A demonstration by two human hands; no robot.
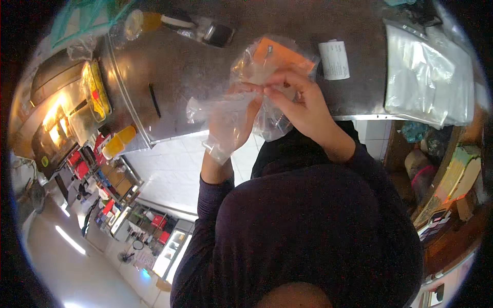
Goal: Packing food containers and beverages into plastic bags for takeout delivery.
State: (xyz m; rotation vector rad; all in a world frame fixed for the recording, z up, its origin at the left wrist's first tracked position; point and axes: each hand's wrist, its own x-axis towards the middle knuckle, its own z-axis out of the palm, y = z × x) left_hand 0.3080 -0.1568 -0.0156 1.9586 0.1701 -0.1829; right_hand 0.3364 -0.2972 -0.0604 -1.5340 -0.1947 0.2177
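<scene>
Both of my hands meet above the front edge of a dark metal tabletop (pixel 185 69). My left hand (pixel 235 115) lies behind or inside a clear plastic bag (pixel 221 109) that drapes down over the wrist. Thumb and fingers of my right hand (pixel 298 98) pinch clear film where the two hands' fingertips meet. More crumpled clear plastic (pixel 244 65) spreads beyond the hands and hangs below them. An orange card or packet (pixel 283 54) shows there; whether it is inside the plastic or under it, I cannot tell.
A printed paper slip (pixel 334 60) lies right of the hands, with a stack of clear plastic bags (pixel 423 73) farther right. On the left are a thin black stick (pixel 154 101), a yellow packet (pixel 94 92) and a yellow-orange bottle (pixel 120 141). A dark, shiny object (pixel 218 34) stands behind.
</scene>
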